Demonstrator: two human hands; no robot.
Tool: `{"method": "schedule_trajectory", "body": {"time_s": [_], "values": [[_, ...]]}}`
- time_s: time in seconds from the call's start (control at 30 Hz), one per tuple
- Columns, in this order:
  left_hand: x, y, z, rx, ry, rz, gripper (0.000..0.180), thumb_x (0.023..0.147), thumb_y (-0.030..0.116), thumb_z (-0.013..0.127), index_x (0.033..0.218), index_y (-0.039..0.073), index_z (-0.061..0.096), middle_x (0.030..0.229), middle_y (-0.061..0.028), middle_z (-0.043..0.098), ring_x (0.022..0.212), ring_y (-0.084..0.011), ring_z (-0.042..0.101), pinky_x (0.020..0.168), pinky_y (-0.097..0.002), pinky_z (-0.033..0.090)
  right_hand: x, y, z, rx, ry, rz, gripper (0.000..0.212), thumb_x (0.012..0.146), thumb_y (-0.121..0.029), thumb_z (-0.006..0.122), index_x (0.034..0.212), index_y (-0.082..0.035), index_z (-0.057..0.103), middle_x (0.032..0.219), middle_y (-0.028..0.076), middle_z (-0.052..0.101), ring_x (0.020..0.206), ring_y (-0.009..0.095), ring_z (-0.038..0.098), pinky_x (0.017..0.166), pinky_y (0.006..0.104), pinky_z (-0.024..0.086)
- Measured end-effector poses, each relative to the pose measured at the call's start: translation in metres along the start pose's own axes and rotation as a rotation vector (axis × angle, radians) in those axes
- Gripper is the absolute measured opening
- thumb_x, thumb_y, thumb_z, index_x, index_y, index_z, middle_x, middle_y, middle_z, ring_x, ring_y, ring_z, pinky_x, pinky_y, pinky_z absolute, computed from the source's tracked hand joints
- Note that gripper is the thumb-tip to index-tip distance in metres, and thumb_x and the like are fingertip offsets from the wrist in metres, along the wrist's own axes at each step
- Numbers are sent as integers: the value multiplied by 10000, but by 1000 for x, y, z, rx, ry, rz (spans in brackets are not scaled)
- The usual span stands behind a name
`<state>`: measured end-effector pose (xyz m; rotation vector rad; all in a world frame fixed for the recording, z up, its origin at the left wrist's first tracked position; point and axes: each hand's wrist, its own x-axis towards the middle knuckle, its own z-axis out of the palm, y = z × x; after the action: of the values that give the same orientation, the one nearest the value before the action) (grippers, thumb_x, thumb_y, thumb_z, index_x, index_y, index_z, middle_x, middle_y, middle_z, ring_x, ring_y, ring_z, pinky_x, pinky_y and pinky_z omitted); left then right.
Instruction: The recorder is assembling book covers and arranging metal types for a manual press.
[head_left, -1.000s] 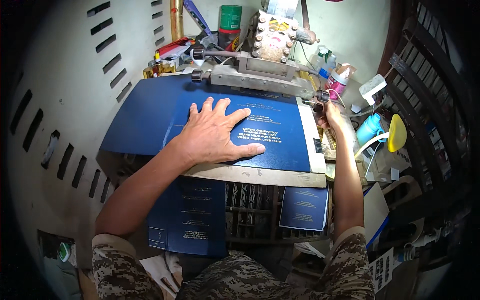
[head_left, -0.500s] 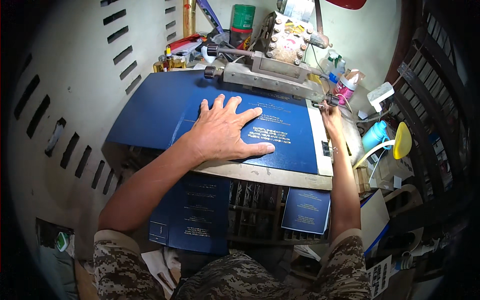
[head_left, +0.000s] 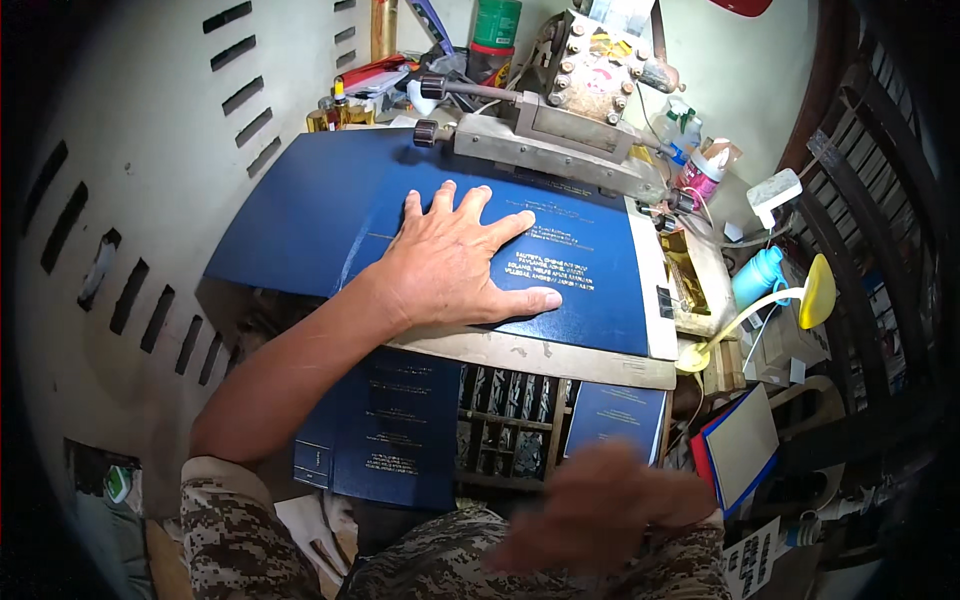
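Note:
My left hand (head_left: 450,262) lies flat with its fingers spread on a large dark blue book cover (head_left: 570,310) stamped with gold lettering. The cover rests on a pale board (head_left: 540,352) beneath the metal head of a stamping press (head_left: 545,155). Smeared by motion, my right hand (head_left: 590,505) is in front of my body, below the board's front edge; its fingers cannot be made out. Close by it are a smaller blue printed sheet (head_left: 615,415) and a wooden type tray (head_left: 505,420). Another blue cover (head_left: 395,430) lies lower, left of the tray.
Right of the press stand a blue bottle (head_left: 757,277), a yellow lamp (head_left: 818,292) on a bent neck and an open tray (head_left: 680,275). Small bottles (head_left: 335,112) and a green-and-red jar (head_left: 495,30) stand behind. A slotted wall (head_left: 170,180) rises at left.
My right hand has left the press's right side and come down toward my body. My left hand stays flat on the cover. The view has shifted slightly.

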<state>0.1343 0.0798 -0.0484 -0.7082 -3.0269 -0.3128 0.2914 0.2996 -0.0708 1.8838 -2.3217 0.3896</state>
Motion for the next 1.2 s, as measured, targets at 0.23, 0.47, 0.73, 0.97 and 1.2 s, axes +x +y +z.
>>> {"method": "schedule_trajectory", "body": {"time_s": [0.23,0.47,0.73,0.97,1.2], "values": [[5,3,-1,-4,5,15,1035,800,903,504,1530,170,508,1545,-276,414,1443,-476,340,1135,-684,251,44,68,31,-149,558,-153,246,950,-199,713,765,-156,557,628,-49,435,521,92,414,450,240,344],[8,1,5,4,63,52,1029,808,899,488,1524,160,508,1494,-287,441,1413,-519,360,1105,-725,258,49,65,36,-99,648,5,334,868,-136,754,631,-162,521,585,-40,423,488,101,382,436,234,320],[5,1,8,11,92,40,999,818,868,524,1526,163,504,1537,-281,409,1433,-483,345,1136,-709,254,56,33,42,108,503,-290,352,904,-158,764,637,-150,534,599,-23,425,502,112,396,439,232,341],[5,5,9,16,103,50,998,831,864,504,1534,155,487,1560,-302,376,1466,-500,311,1148,-729,234,60,55,28,4,545,-58,346,891,-147,767,633,-155,537,609,-39,409,502,99,368,434,240,307],[2,-3,19,32,155,73,988,885,823,444,1534,79,473,1525,-352,393,1439,-587,310,1104,-767,242,36,110,-79,-517,886,632,42,871,-49,690,833,-66,683,765,1,648,586,100,477,537,259,407]]}}
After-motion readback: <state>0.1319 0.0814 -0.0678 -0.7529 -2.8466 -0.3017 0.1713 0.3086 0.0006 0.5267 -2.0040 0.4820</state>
